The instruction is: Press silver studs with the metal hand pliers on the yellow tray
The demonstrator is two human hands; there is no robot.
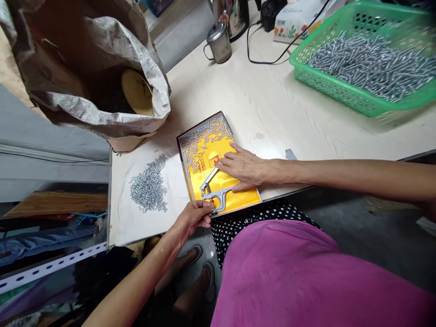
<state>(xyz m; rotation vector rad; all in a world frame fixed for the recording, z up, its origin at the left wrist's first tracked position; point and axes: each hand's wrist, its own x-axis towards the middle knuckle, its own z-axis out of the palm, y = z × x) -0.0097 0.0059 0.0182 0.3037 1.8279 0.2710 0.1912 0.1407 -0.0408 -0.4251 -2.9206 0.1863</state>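
A grey metal hand-press tool (218, 198) with a spring and a lever lies on the yellow bottom of a shallow box (238, 200) at the table's front edge. My left hand (198, 214) is closed in a pinch at the tool's jaw end; what sits between the fingertips is too small to make out. My right hand (243, 168) lies over the box with fingers stretched and spread, fingertips by the lever's end and thumb by the lower handle. Small silvery metal pins (197, 141) are scattered along the box's far and left sides.
A pile of similar metal pins (150, 184) lies left of the box. A large paper-lined sack (136, 131) with a yellow bowl (136, 93) inside stands behind it. At the back are a metal mug (218, 43), a black cable (272, 62) and a green basket (340, 93) full of pins.
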